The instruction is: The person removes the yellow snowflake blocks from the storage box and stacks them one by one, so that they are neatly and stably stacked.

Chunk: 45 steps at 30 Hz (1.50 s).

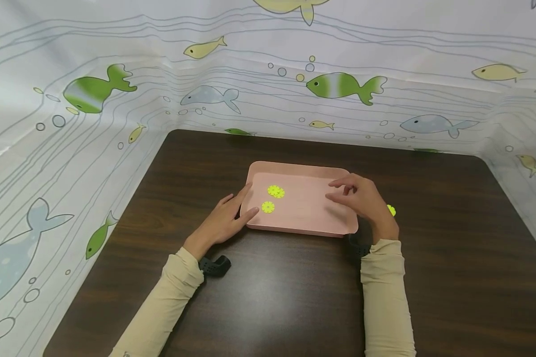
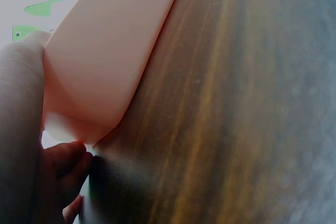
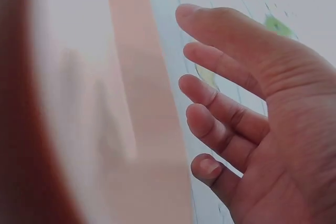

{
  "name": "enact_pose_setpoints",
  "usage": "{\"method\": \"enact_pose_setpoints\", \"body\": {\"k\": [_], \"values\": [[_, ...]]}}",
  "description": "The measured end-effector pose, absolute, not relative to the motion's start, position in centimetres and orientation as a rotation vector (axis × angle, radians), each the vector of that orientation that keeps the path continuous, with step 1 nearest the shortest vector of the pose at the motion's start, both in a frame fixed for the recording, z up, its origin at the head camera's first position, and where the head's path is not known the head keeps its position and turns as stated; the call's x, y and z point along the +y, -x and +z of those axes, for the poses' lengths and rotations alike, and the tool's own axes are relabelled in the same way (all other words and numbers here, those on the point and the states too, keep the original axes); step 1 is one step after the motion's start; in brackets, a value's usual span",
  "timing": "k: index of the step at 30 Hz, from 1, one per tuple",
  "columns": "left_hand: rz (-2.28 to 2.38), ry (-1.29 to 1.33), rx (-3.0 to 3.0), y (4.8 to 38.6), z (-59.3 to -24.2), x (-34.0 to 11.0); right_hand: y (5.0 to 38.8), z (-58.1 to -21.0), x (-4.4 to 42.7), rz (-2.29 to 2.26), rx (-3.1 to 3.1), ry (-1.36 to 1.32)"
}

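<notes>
A shallow pink tray [image 1: 301, 225] lies on the dark wooden table. My left hand [image 1: 222, 219] holds its left side, with the thumb over the rim and the other fingers along the outer wall. Above the tray's right end hovers my right hand [image 1: 363, 197], fingers loosely bent and apart, nothing between them. In the right wrist view, the fingers [image 3: 202, 121] are spread clear of the tray wall [image 3: 144, 77]. Inside the tray are bright yellow-green notched discs: two overlap [image 1: 273, 190], and a single disc [image 1: 268, 207] lies nearer the left thumb.
Another yellow-green disc [image 1: 391, 210] is on the table just right of my right wrist, partly hidden by it. A white fish-print sheet [image 1: 259, 59] stands around the back and sides of the table [image 1: 268, 297]. Dark bands [image 1: 215, 266] are worn on both wrists.
</notes>
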State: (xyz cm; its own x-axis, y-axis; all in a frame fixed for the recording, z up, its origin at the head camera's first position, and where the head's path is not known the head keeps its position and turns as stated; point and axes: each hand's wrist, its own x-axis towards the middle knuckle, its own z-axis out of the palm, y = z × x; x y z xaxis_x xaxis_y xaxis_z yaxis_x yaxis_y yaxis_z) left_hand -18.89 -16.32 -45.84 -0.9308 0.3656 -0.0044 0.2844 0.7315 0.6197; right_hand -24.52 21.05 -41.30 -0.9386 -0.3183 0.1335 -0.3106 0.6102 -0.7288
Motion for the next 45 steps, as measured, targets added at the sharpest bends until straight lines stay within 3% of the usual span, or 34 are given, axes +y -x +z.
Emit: {"method": "enact_pose_setpoints", "body": {"k": [7,24,45], "values": [[0.968,-0.529,2.807,18.9,-45.8,-16.3,25.5,-42.0,17.2,-1.315,2.694,0.754],[0.946,-0.524,2.816,18.9,-45.8,-16.3,24.8,-43.8,9.5,-1.122,2.52,0.92],[0.927,-0.509,2.821,19.0,-45.9,-16.3,23.9,-44.0,7.3,-0.926,2.615,0.937]]}}
